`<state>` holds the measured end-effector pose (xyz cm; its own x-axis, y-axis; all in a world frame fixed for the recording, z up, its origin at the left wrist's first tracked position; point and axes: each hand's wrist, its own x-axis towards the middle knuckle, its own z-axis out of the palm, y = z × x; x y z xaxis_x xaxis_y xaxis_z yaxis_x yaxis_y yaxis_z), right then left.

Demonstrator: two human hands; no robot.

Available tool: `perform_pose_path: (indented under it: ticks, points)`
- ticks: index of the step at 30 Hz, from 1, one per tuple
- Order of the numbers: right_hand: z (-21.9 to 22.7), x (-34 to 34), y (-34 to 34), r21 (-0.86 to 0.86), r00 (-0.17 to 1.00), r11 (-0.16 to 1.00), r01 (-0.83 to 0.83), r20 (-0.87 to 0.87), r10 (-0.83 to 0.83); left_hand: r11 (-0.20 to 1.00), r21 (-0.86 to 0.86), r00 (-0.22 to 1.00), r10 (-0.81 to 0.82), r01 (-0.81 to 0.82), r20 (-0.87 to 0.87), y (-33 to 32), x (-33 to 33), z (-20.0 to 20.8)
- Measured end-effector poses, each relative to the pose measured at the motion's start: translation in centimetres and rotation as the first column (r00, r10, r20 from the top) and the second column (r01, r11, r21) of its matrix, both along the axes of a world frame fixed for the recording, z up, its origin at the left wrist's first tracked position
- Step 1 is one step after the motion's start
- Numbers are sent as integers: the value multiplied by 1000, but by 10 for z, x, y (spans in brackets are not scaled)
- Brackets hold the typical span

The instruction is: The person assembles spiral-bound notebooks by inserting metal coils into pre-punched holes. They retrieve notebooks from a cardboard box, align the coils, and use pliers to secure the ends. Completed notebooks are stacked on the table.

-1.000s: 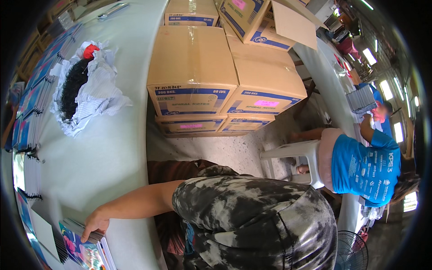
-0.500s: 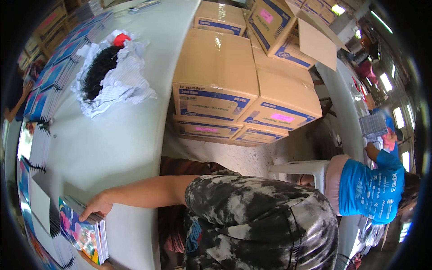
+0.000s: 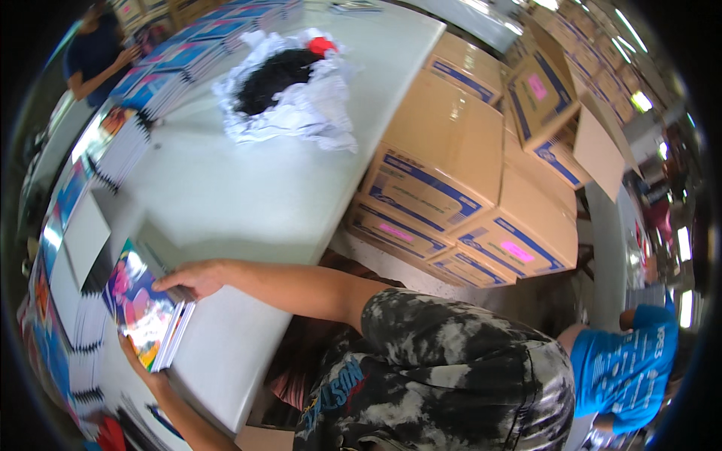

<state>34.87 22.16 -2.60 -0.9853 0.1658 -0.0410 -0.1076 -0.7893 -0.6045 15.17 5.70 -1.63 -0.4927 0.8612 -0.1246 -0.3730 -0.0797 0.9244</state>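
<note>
Both my hands hold a small stack of notebooks (image 3: 141, 295) with a colourful printed cover, tilted above the white table. My right hand (image 3: 197, 278) grips its upper end, the thumb lying over the edge. At the lower end, my left hand (image 3: 138, 359) has its fingers around the edge, partly hidden by the notebooks. Close beside them is a row of stacked spiral notebooks (image 3: 79, 312), with black coils showing. A plain pale cover (image 3: 87, 239) sits on top of one stack.
On the white table (image 3: 173, 199) lies a crumpled white cloth (image 3: 316, 113) with a black tangled bundle (image 3: 271, 83) and a red piece (image 3: 322, 46). Cardboard boxes (image 3: 444, 143) stand stacked beside the table. A person in dark clothes (image 3: 94, 60) and one in blue (image 3: 628, 364) are nearby.
The view has swung, so the table, cloth and boxes appear farther right. More of my left hand and forearm shows. Both hands keep hold of the notebook stack.
</note>
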Motion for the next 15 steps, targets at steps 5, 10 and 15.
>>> perform_pose_path:
  ticks: [5, 10, 15]
  points:
    - [-6, -4, -1, 34, 999, 999, 36, 37, -37, 995, 103, 998, 15, -9, -61, 6, 7, 2]
    - [10, 5, -8, -111, 984, 977, 180, 4, -180, 968, 46, 945, 252, -248, -207, 5, 19, 3]
    - [10, 14, -4, 281, 968, 931, 234, 22, -250, 916, -52, 858, 352, -398, -375, 6, 42, 23]
